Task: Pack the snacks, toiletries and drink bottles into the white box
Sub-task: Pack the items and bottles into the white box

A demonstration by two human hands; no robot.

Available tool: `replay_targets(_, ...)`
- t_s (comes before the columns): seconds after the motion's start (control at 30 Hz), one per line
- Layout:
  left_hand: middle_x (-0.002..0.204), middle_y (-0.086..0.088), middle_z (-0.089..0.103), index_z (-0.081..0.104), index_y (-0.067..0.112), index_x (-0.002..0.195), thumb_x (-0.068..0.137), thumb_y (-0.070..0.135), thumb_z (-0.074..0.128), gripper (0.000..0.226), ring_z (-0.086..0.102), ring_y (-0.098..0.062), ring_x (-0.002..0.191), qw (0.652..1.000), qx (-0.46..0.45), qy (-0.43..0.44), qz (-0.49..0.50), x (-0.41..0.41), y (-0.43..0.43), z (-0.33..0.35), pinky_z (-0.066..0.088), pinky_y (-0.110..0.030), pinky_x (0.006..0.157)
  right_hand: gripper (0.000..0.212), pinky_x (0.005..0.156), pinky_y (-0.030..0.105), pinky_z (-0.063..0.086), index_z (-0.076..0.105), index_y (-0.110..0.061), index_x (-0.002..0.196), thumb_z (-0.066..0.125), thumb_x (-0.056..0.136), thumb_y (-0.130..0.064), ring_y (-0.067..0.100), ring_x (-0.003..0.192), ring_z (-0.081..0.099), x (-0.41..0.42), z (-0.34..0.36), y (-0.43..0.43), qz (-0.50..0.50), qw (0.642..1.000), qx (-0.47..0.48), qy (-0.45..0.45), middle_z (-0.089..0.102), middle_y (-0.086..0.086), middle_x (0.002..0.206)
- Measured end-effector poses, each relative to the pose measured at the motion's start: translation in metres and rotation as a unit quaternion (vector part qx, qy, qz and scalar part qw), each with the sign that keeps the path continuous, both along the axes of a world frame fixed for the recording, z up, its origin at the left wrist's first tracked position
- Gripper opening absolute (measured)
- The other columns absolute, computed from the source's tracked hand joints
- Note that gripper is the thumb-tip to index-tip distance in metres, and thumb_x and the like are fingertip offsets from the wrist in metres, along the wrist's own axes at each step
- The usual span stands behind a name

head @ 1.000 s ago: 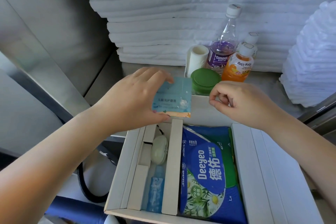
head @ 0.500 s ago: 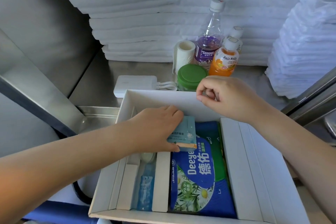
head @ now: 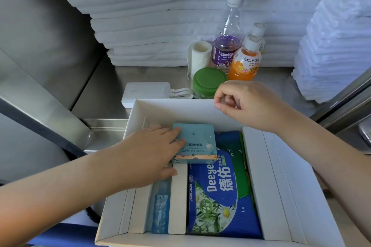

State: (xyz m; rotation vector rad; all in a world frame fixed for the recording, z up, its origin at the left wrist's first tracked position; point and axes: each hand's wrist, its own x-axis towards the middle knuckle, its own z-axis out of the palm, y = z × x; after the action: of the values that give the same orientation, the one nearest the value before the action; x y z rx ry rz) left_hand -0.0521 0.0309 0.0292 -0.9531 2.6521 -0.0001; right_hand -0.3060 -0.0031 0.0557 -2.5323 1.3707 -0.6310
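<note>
The white box [head: 281,176] lies open in front of me. My left hand [head: 152,156] reaches into it and holds a small teal care-set box [head: 197,142] by its left side, over a blue wet-wipes pack [head: 216,202]. The narrow left compartment holds a pale blue sachet [head: 160,210]. My right hand [head: 247,102] has curled fingers and pinches the rim of the box's back wall. Behind the box stand a purple-label water bottle [head: 226,46], an orange Mogu Mogu bottle [head: 246,62], a second small bottle [head: 259,32] partly hidden, a green-lidded jar [head: 208,81] and a white paper roll [head: 198,56].
A white power bank [head: 144,93] with its cable lies by the box's back left corner. Folded white linen [head: 160,16] is stacked at the back, and a white pile [head: 337,42] stands at the right. Steel walls [head: 40,46] close in the left side.
My left hand has carried the teal box from above the back wall down into the white box, onto the blue pack. My right hand has stayed at the rim.
</note>
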Motion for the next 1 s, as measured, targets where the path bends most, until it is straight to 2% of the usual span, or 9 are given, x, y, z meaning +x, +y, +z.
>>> replay_targets(0.1, 0.151, -0.008, -0.022, -0.012, 0.017, 0.147, 0.094, 0.057, 0.028, 0.078, -0.009, -0.02, 0.144, 0.999, 0.016, -0.031, -0.001, 0.001, 0.001, -0.01, -0.014, -0.027, 0.105, 0.006, 0.053, 0.014, 0.033, 0.059, -0.022, 0.08, 0.062, 0.086, -0.021, 0.007, 0.062, 0.046, 0.0, 0.0, -0.001, 0.002, 1.0, 0.002, 0.003, 0.048, -0.008, 0.063)
replay_targets(0.23, 0.139, -0.008, -0.037, -0.031, 0.017, 0.133, 0.095, 0.057, 0.025, 0.078, -0.023, -0.019, 0.14, 0.999, 0.035, -0.031, 0.016, -0.012, 0.004, -0.016, -0.019, -0.027, 0.105, 0.007, 0.051, 0.014, 0.032, 0.059, -0.022, 0.08, 0.062, 0.085, -0.021, 0.008, 0.062, 0.046, 0.0, 0.0, -0.001, -0.002, 1.0, 0.003, 0.001, 0.047, -0.008, 0.062)
replay_targets(0.33, 0.143, -0.012, -0.036, -0.032, 0.014, 0.133, 0.094, 0.059, 0.022, 0.081, -0.025, -0.021, 0.139, 0.997, 0.053, -0.045, 0.03, -0.029, 0.008, -0.017, -0.02, -0.029, 0.105, 0.007, 0.051, 0.017, 0.032, 0.058, -0.023, 0.08, 0.063, 0.086, -0.021, 0.007, 0.06, 0.045, 0.001, 0.0, 0.0, -0.006, 1.0, 0.001, 0.002, 0.046, -0.009, 0.062)
replay_targets(0.43, 0.148, -0.013, -0.032, -0.03, 0.011, 0.138, 0.094, 0.06, 0.023, 0.084, -0.024, -0.022, 0.14, 0.991, 0.094, -0.082, 0.042, -0.042, 0.01, -0.019, -0.014, -0.031, 0.111, 0.007, 0.052, 0.019, 0.034, 0.058, -0.023, 0.08, 0.062, 0.086, -0.022, 0.007, 0.06, 0.046, 0.001, 0.0, 0.001, -0.008, 1.0, -0.001, 0.0, 0.046, -0.01, 0.063)
replay_targets(0.53, 0.149, -0.015, -0.031, -0.029, 0.008, 0.139, 0.095, 0.06, 0.02, 0.084, -0.024, -0.025, 0.14, 0.99, 0.074, -0.112, 0.043, -0.051, 0.01, -0.019, -0.014, -0.034, 0.111, 0.007, 0.053, 0.02, 0.035, 0.058, -0.024, 0.08, 0.062, 0.085, -0.022, 0.007, 0.061, 0.045, 0.001, 0.0, 0.001, -0.008, 1.0, -0.002, -0.003, 0.047, -0.01, 0.064)
replay_targets(0.63, 0.146, -0.009, -0.036, -0.033, 0.015, 0.135, 0.095, 0.058, 0.02, 0.079, -0.03, -0.021, 0.136, 0.995, 0.061, -0.083, -0.004, -0.057, 0.009, -0.014, -0.019, -0.034, 0.106, 0.006, 0.054, 0.023, 0.038, 0.058, -0.024, 0.08, 0.062, 0.085, -0.023, 0.009, 0.062, 0.046, 0.001, 0.0, 0.002, -0.012, 1.0, -0.002, -0.005, 0.048, -0.009, 0.065)
replay_targets(0.73, 0.14, 0.001, -0.04, -0.033, 0.022, 0.135, 0.097, 0.055, 0.022, 0.075, -0.032, -0.016, 0.135, 0.991, 0.107, -0.059, -0.055, -0.065, 0.008, -0.011, -0.017, -0.032, 0.108, 0.006, 0.054, 0.023, 0.038, 0.059, -0.023, 0.081, 0.062, 0.085, -0.023, 0.011, 0.063, 0.047, 0.001, 0.0, 0.002, -0.013, 1.0, -0.004, -0.003, 0.05, -0.007, 0.066)
replay_targets(0.83, 0.141, 0.003, -0.038, -0.031, 0.02, 0.138, 0.098, 0.052, 0.024, 0.076, -0.028, -0.014, 0.137, 0.987, 0.136, -0.054, -0.059, -0.069, 0.008, -0.013, -0.011, -0.032, 0.115, 0.006, 0.055, 0.019, 0.036, 0.06, -0.022, 0.081, 0.062, 0.086, -0.022, 0.01, 0.066, 0.047, 0.0, 0.0, 0.001, -0.012, 1.0, -0.004, 0.002, 0.05, -0.007, 0.065)
replay_targets(1.0, 0.144, 0.001, -0.04, -0.033, 0.019, 0.138, 0.097, 0.052, 0.028, 0.08, -0.032, -0.015, 0.136, 0.988, 0.127, -0.062, -0.058, -0.07, 0.012, -0.018, -0.012, -0.034, 0.115, 0.006, 0.053, 0.019, 0.035, 0.058, -0.025, 0.08, 0.062, 0.086, -0.024, 0.008, 0.062, 0.046, 0.001, -0.001, -0.001, -0.012, 1.0, -0.005, 0.002, 0.047, -0.008, 0.062)
